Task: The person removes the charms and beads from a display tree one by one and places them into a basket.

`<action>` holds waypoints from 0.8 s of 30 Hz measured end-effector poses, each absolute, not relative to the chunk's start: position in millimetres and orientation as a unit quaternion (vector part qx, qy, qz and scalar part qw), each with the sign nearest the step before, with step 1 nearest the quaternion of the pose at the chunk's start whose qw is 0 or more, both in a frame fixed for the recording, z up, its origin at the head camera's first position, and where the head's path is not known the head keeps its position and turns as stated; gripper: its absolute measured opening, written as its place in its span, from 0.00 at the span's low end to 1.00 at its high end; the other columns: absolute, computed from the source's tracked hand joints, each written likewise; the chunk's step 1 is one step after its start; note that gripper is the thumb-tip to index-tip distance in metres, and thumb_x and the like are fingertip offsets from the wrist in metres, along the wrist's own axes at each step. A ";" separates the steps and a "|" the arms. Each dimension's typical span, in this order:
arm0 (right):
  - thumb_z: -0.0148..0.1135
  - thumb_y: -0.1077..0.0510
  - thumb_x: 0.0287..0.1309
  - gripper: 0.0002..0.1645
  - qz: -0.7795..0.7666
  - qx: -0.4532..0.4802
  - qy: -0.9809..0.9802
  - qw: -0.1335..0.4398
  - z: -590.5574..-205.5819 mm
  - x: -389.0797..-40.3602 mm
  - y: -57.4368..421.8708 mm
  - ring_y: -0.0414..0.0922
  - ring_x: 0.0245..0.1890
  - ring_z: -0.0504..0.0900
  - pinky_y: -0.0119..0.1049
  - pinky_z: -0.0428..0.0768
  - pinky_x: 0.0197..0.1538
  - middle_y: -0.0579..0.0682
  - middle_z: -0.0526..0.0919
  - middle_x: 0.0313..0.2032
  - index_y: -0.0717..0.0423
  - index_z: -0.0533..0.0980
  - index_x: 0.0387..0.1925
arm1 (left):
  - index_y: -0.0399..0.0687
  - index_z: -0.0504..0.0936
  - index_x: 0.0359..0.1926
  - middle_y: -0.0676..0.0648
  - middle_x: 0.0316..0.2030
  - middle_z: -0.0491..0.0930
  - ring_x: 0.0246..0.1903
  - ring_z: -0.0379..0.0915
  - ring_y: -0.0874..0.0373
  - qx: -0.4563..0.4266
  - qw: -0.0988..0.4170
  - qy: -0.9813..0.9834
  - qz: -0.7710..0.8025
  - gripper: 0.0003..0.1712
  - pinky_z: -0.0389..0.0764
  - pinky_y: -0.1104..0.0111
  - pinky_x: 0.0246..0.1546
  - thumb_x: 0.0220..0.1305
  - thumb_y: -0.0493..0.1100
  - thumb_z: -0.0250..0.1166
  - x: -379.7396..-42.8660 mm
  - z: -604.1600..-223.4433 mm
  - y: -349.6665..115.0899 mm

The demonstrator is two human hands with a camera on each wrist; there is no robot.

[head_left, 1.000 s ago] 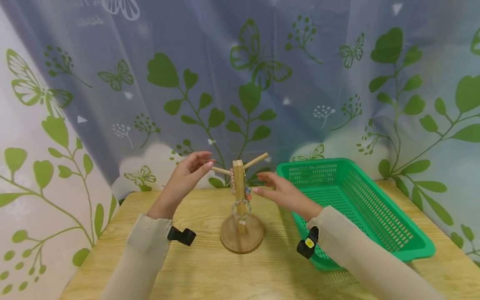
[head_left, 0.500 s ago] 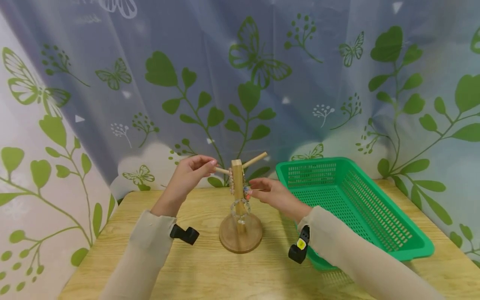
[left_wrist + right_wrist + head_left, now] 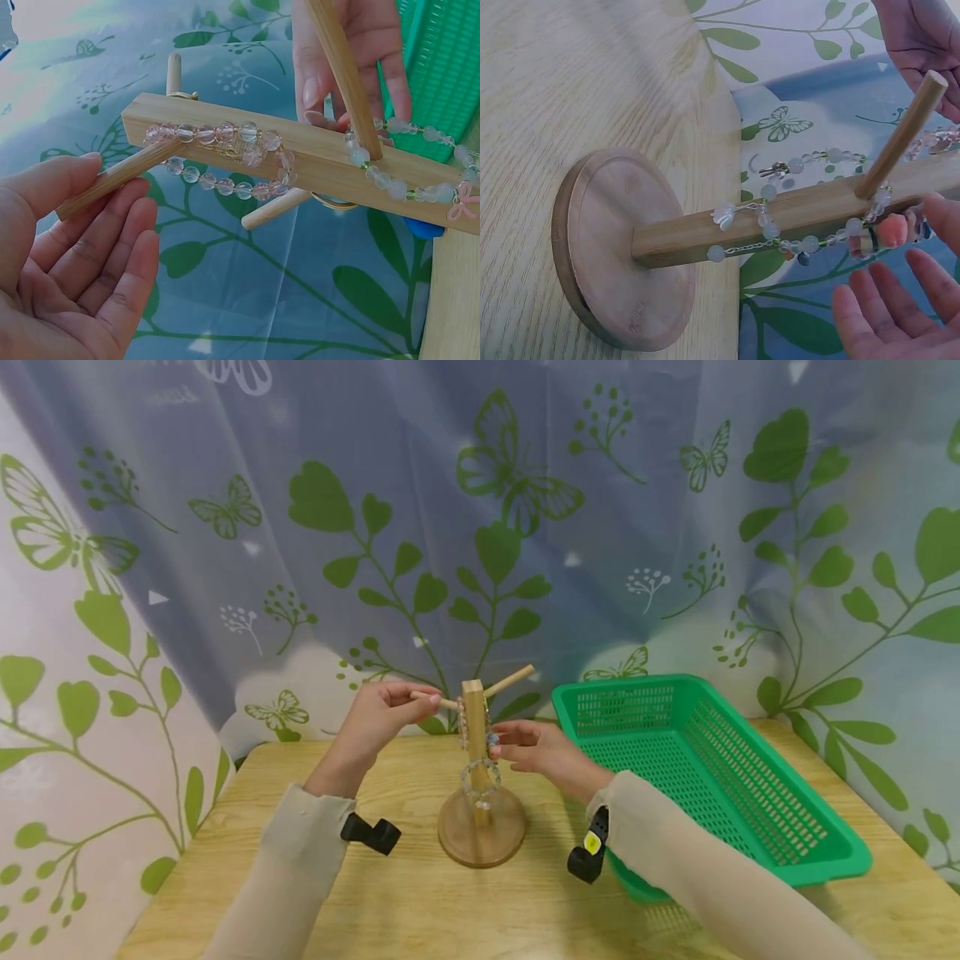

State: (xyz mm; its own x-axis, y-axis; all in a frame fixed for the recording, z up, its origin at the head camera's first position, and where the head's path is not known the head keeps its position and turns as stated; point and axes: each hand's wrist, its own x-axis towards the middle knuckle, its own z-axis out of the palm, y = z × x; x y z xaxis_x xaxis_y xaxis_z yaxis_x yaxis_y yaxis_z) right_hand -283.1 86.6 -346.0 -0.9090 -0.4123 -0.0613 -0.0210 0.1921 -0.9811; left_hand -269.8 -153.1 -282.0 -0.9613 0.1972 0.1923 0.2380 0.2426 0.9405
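Observation:
A wooden bracelet stand (image 3: 474, 727) with a round base stands mid-table, with slanted pegs on its post. My left hand (image 3: 382, 718) pinches the upper-left peg (image 3: 124, 176) near its end, thumb on one side and fingers on the other. From that peg hangs a pink and clear bead bracelet (image 3: 225, 133). My right hand (image 3: 547, 752) is at the post's right side, fingers loosely spread. Its thumb and forefinger lie close around a bracelet with coral and dark beads (image 3: 891, 230); contact is unclear. A pale bead bracelet (image 3: 480, 777) with charms hangs on the front peg.
A green plastic basket (image 3: 787, 777) stands on the right of the wooden table (image 3: 405, 893), behind my right forearm. A patterned curtain (image 3: 420, 527) hangs behind the table. Another peg (image 3: 512, 680) slants up at the upper right.
My left hand has moved slightly right and down onto the upper-left peg. My right hand has come left, closer to the post and the coral-beaded bracelet. The stand stays in place.

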 end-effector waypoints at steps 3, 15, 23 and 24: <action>0.63 0.58 0.60 0.26 -0.626 -0.134 0.753 0.155 -349.8 -284.7 84.5 0.51 0.54 0.77 0.49 0.74 0.57 0.56 0.78 0.54 0.57 0.71 0.60 | 0.34 0.82 0.46 0.51 0.35 0.84 0.40 0.77 0.58 -0.132 0.014 -0.784 -0.606 0.18 0.75 0.55 0.51 0.62 0.44 0.65 -270.5 -282.9 -152.3; 0.64 0.59 0.58 0.22 -0.635 -0.111 0.754 0.124 -355.2 -285.9 78.1 0.49 0.50 0.79 0.45 0.77 0.53 0.56 0.81 0.49 0.62 0.76 0.54 | 0.34 0.83 0.44 0.54 0.28 0.85 0.38 0.78 0.60 -0.113 0.011 -0.776 -0.620 0.16 0.76 0.57 0.51 0.62 0.43 0.65 -275.4 -285.5 -148.2; 0.64 0.60 0.58 0.20 -0.633 -0.124 0.757 0.105 -355.9 -283.1 76.4 0.47 0.47 0.80 0.47 0.77 0.53 0.55 0.82 0.47 0.63 0.77 0.52 | 0.35 0.83 0.43 0.56 0.27 0.84 0.37 0.79 0.58 -0.110 0.011 -0.778 -0.618 0.15 0.79 0.66 0.45 0.62 0.44 0.65 -275.6 -286.7 -148.4; 0.64 0.60 0.58 0.19 -0.634 -0.123 0.757 0.103 -355.9 -282.9 76.4 0.47 0.47 0.81 0.46 0.78 0.52 0.55 0.83 0.47 0.63 0.77 0.51 | 0.35 0.83 0.43 0.57 0.26 0.84 0.36 0.79 0.59 -0.111 0.011 -0.778 -0.619 0.15 0.79 0.66 0.44 0.62 0.44 0.65 -275.7 -286.8 -148.2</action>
